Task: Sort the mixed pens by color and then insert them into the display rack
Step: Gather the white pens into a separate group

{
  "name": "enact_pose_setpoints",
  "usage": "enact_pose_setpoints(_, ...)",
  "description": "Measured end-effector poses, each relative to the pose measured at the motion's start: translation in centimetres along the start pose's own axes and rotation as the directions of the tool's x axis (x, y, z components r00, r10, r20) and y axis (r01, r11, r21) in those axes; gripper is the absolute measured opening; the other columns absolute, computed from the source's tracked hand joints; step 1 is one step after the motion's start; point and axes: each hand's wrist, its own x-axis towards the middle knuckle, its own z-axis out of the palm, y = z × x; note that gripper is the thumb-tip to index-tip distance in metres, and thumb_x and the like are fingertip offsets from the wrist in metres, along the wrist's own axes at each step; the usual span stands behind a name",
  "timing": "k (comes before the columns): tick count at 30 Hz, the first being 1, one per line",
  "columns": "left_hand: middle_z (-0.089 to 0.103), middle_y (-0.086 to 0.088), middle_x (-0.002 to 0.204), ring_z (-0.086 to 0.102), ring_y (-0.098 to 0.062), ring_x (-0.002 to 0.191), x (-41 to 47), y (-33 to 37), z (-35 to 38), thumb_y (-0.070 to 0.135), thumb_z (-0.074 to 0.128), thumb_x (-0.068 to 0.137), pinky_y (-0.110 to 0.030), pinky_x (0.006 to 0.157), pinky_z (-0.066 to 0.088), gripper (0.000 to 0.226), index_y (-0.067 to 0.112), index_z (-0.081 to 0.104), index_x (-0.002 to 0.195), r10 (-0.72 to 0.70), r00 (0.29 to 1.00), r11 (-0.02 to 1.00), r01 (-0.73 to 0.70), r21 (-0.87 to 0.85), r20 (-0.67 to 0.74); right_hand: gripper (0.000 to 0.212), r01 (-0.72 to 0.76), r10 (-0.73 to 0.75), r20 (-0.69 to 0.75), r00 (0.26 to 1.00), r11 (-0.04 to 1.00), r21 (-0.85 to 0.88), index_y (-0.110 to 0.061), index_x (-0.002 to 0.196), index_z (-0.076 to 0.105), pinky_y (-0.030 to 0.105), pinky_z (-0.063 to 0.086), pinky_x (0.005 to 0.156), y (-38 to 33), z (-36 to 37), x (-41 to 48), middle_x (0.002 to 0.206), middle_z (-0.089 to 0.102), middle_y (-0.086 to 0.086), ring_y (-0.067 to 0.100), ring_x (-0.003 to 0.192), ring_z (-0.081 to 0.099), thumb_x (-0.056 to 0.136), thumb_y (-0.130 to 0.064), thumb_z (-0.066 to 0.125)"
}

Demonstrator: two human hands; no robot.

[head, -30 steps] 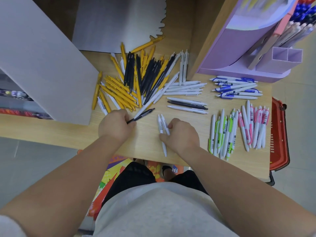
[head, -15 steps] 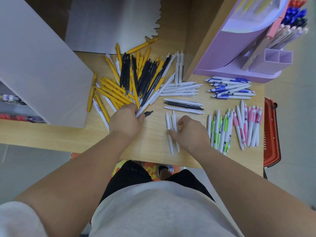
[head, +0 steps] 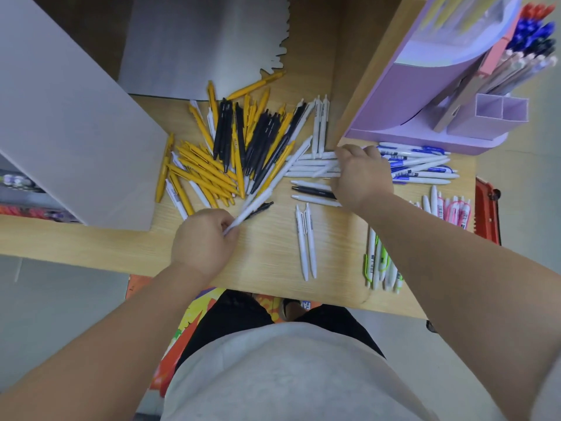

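Observation:
A mixed pile of yellow, black and white pens (head: 239, 153) lies on the wooden table (head: 267, 247). My left hand (head: 203, 241) pinches the near end of a white pen (head: 267, 189) that slants up into the pile. My right hand (head: 361, 174) reaches over a stack of white pens (head: 309, 165), its fingers curled on them. Two white pens (head: 306, 241) lie side by side near the front edge. Sorted groups lie to the right: blue-clip pens (head: 422, 165), pink-clip pens (head: 452, 208), green-clip pens (head: 379, 265). The purple display rack (head: 425, 86) stands at the back right.
A grey board (head: 69, 117) leans over the table's left part. Another grey sheet (head: 206, 44) stands at the back. A red basket (head: 485, 214) hangs past the table's right edge. The rack's slots hold red, blue and dark pens (head: 534, 28).
My right hand left the two white pens and moved up and right to the white stack. My left hand let the black pen go and took a white pen's end.

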Motion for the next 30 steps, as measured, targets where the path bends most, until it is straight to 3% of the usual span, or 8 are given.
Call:
enact_pose_setpoints(4, 0.066, 0.012, 0.075, 0.064, -0.016, 0.074, -3.4, 0.4, 0.5, 0.011, 0.074, 0.083, -0.03, 0.07, 0.052, 0.012, 0.018, 0.076, 0.093, -0.019, 0.999, 0.982, 0.024, -0.188, 0.029, 0.055, 0.016, -0.018, -0.019, 1.0, 0.996, -0.087, -0.02, 0.138, 0.048, 0.046, 0.033, 0.099, 0.4, 0.0, 0.1, 0.136, 0.051, 0.004, 0.035, 0.124, 0.039, 0.089, -0.044, 0.057)
enact_pose_setpoints(12, 0.058, 0.015, 0.069, 0.055, -0.002, 0.068, -3.6, 2.1, 3.2, 0.015, 0.069, 0.088, -0.006, 0.059, 0.035, 0.022, 0.022, 0.073, 0.108, -0.05, 0.979, 0.965, 0.098, -0.244, 0.197, 0.069, 0.107, -0.079, 0.13, 0.988, 0.967, -0.231, -0.016, 0.13, 0.048, 0.049, 0.033, 0.102, 0.2, -0.6, 0.4, 0.127, 0.054, 0.009, 0.035, 0.121, 0.042, 0.087, -0.07, 0.049)
enact_pose_setpoints(16, 0.058, 0.017, 0.074, 0.055, 0.0, 0.071, -2.7, 2.4, 4.0, 0.02, 0.069, 0.089, -0.007, 0.058, 0.035, 0.026, 0.021, 0.069, 0.115, -0.067, 0.97, 0.967, 0.121, -0.224, 0.232, 0.067, 0.091, -0.06, 0.188, 0.98, 0.982, -0.163, -0.015, 0.131, 0.047, 0.049, 0.037, 0.1, -0.2, -0.7, 0.1, 0.127, 0.054, 0.01, 0.035, 0.122, 0.046, 0.088, -0.066, 0.051)
enact_pose_setpoints(19, 0.067, 0.004, 0.089, 0.062, -0.014, 0.082, -2.3, 2.5, 4.4, 0.032, 0.069, 0.089, -0.025, 0.067, 0.045, 0.031, 0.02, 0.064, 0.117, -0.114, 0.963, 0.974, 0.156, -0.162, 0.246, 0.058, 0.103, -0.102, 0.225, 0.969, 0.995, 0.007, -0.015, 0.131, 0.044, 0.041, 0.043, 0.086, -0.6, -0.8, -0.3, 0.122, 0.056, 0.01, 0.031, 0.112, 0.052, 0.091, -0.055, 0.057)
enact_pose_setpoints(21, 0.065, 0.002, 0.084, 0.061, -0.016, 0.077, -2.1, 2.6, 4.8, 0.037, 0.068, 0.089, -0.028, 0.061, 0.042, 0.029, 0.018, 0.061, 0.11, -0.131, 0.958, 0.98, 0.165, -0.115, 0.254, 0.051, 0.097, -0.111, 0.255, 0.961, 0.993, 0.065, -0.013, 0.132, 0.043, 0.036, 0.042, 0.079, -0.9, -0.8, -0.5, 0.121, 0.056, 0.011, 0.031, 0.11, 0.053, 0.095, -0.046, 0.057)
enact_pose_setpoints(23, 0.06, 0.004, 0.074, 0.057, -0.015, 0.069, -2.0, 2.9, 5.1, 0.038, 0.068, 0.088, -0.028, 0.055, 0.037, 0.027, 0.018, 0.059, 0.103, -0.155, 0.957, 0.977, 0.186, -0.107, 0.247, 0.048, 0.09, -0.105, 0.267, 0.958, 0.993, 0.071, -0.011, 0.132, 0.044, 0.035, 0.04, 0.076, -1.2, -0.8, -0.5, 0.121, 0.054, 0.012, 0.031, 0.11, 0.054, 0.097, -0.042, 0.055)
enact_pose_setpoints(27, 0.061, 0.003, 0.073, 0.058, -0.014, 0.071, -1.6, 3.4, 5.4, 0.04, 0.068, 0.087, -0.03, 0.059, 0.045, 0.026, 0.02, 0.057, 0.098, -0.168, 0.954, 0.975, 0.198, -0.099, 0.247, 0.045, 0.083, -0.094, 0.275, 0.957, 0.995, 0.051, -0.008, 0.128, 0.046, 0.035, 0.037, 0.075, -1.1, -0.6, -0.8, 0.12, 0.051, 0.012, 0.03, 0.109, 0.053, 0.099, -0.041, 0.053)
enact_pose_setpoints(30, 0.06, 0.005, 0.071, 0.056, -0.011, 0.07, -1.4, 3.9, 5.5, 0.038, 0.068, 0.087, -0.028, 0.056, 0.04, 0.024, 0.019, 0.058, 0.098, -0.153, 0.958, 0.978, 0.181, -0.099, 0.243, 0.039, 0.093, -0.099, 0.26, 0.961, 0.995, 0.034, -0.008, 0.119, 0.051, 0.036, 0.037, 0.074, -0.8, -0.2, -1.2, 0.107, 0.045, 0.009, 0.027, 0.096, 0.048, 0.099, -0.041, 0.052)
